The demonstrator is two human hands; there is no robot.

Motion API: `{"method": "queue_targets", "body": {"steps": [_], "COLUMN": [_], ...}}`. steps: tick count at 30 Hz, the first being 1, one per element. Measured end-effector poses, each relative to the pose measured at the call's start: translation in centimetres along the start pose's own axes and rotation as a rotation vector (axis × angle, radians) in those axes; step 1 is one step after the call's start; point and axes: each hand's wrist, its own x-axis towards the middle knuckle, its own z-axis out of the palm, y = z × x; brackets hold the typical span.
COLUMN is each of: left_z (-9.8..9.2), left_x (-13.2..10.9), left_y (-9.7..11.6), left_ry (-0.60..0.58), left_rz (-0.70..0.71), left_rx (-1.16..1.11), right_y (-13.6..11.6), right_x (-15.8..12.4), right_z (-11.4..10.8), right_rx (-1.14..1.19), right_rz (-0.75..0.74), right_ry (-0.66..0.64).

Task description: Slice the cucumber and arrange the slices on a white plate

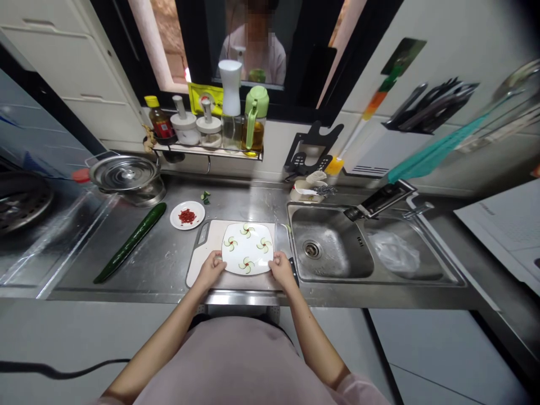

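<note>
A white squarish plate [247,247] is gripped at its two sides, over a cutting board [202,264]. My left hand [212,269] pinches its left edge, and my right hand [282,269] pinches the right edge. Several pinwheels of thin green-edged slices [247,265] with small red centres are arranged on the plate. A knife [293,269] lies along the board's right side, its handle partly behind my right hand. To the left are a small round plate [174,219] of red bits [187,216] and a long cucumber [133,241].
Green scraps [205,197] lie behind the board. A double sink [333,275] with a black faucet [379,199] is to the right. A lidded steel pot [126,174] stands at the back left. Bottles and jars, including a green-topped oil bottle [255,121], line a rack [211,151] below the window.
</note>
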Motion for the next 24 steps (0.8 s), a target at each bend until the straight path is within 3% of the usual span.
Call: {"method": "queue_targets", "body": {"steps": [7,16,24], "left_z": [-0.5,-0.8,0.1], "left_x": [-2.3,-2.8,-4.1], "left_y": [2.8,3.7,3.7], "left_ry": [-0.010,-0.006,-0.063], "left_rz": [-0.006,-0.013,-0.007], "left_rx": [-0.103,-0.128,-0.129], "right_y": [-1.0,-2.7,-3.0], "right_x": [-1.6,-2.6,-4.4], "right_z": [-0.6,-1.0,0.9], "right_rx": [0.186,0.359,0.897], "right_rz": [-0.049,0.016,0.180], "right_ry": [-0.096,-0.090,-0.089]}}
